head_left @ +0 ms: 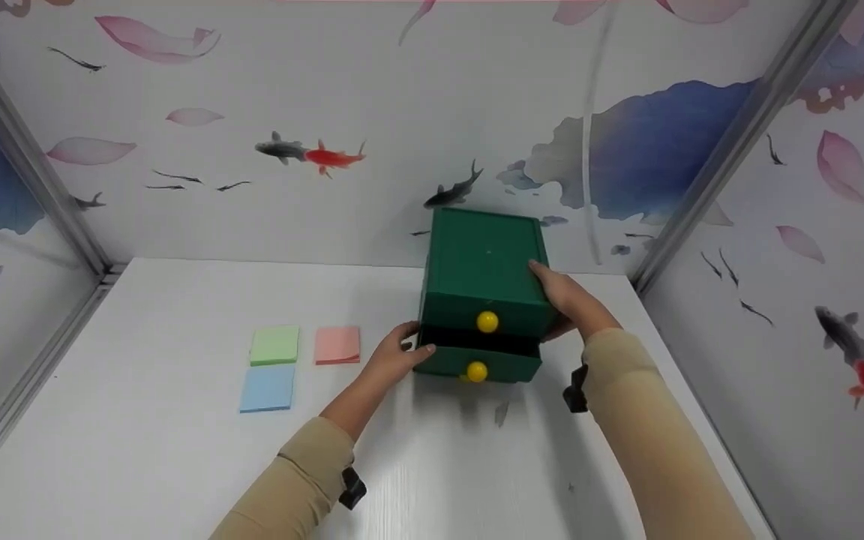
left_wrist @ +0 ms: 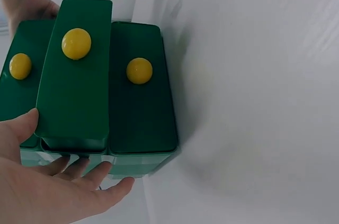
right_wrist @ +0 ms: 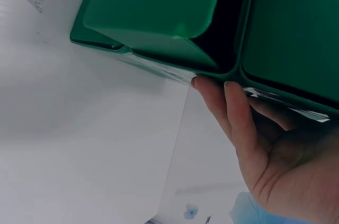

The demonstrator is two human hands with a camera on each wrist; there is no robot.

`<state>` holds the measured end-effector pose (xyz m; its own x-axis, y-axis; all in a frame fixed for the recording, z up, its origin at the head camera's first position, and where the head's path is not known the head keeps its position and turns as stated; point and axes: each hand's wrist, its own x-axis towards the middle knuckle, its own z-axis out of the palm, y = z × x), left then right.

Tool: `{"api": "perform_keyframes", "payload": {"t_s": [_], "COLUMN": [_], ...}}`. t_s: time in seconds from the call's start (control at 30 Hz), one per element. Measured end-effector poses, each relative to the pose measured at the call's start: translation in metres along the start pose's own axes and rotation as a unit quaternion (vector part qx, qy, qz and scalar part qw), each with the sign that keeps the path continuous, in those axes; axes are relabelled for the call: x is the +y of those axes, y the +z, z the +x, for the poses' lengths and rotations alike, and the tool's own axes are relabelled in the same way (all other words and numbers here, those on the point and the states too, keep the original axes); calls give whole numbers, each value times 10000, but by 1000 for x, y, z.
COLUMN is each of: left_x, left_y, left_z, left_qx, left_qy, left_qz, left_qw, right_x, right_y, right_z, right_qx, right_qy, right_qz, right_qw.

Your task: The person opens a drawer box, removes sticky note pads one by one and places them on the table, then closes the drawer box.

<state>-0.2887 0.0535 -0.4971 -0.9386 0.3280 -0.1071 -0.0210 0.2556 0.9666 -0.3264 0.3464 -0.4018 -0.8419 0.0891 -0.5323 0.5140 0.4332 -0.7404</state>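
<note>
A green desktop drawer box (head_left: 486,259) with round yellow knobs stands at the back of the white table. Its middle drawer (head_left: 507,364) juts out, leaving a dark gap under the top front. In the left wrist view the top drawer (left_wrist: 18,94) and bottom drawer (left_wrist: 143,118) sit flush. My left hand (head_left: 393,357) holds the box's left side, thumb at the edge of the jutting drawer and fingers along the side wall. On the other side, my right hand (head_left: 574,304) grips the box, its thumb over the top edge and its fingers against the side.
Left of the box lie a green sticky-note pad (head_left: 274,346), a pink pad (head_left: 337,345) and a blue pad (head_left: 267,388). A wall (head_left: 312,217) printed with fish and petals rises behind the table, with metal posts (head_left: 739,142) at the corners.
</note>
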Motion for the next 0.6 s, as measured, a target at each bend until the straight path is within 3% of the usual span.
{"api": "perform_keyframes", "payload": {"t_s": [0.3,0.5,0.6], "left_x": [0,0,1], "left_y": [-1,-3,-3], "left_z": [9,14,18], "left_qx": [327,364,302], "left_qy": [5,32,188], "left_qz": [238,899,1452], "left_qw": [9992,9953,9888], "right_x": [0,0,0], "right_y": [0,1,0], "right_z": [1,1,1], "right_qx": [-24,-19,1], "right_qy": [-16,-17,1], "right_qz": [-5,9,-1], "right_qw": [10000,10000,10000]}}
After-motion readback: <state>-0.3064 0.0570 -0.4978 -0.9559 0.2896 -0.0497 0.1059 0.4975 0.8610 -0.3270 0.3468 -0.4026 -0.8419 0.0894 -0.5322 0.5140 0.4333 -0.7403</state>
